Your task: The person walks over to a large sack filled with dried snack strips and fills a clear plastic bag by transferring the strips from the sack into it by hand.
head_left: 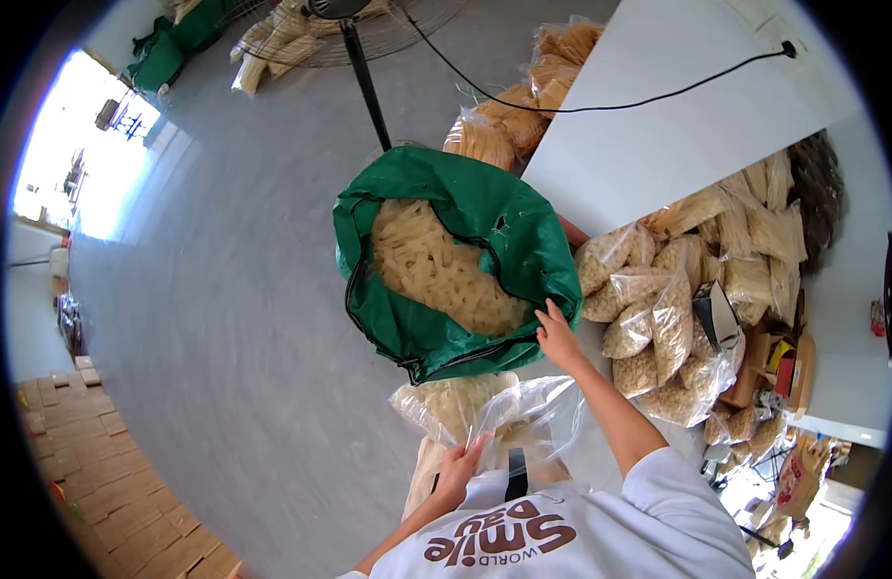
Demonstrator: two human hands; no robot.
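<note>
A large green bag [509, 203] with a black-edged opening stands open on the floor in front of me. Inside lies a heap of pale, translucent flat strips [446, 280]. My right hand [559, 336] is at the bag's near right rim with its fingers apart, and I cannot tell whether it touches the fabric. Close to my body, my left hand [459, 469] has its fingers closed on the edge of a clear plastic bag [543, 410]. Similar pale strips [456, 400] fill the far left part of that plastic bag.
To the right, filled clear bags [658, 328] are piled beside a white panel [658, 125] crossed by a black cable [649, 101]. A fan on a black pole [367, 87] stands beyond the green bag. Stacked cardboard pieces [108, 463] cover the floor at lower left.
</note>
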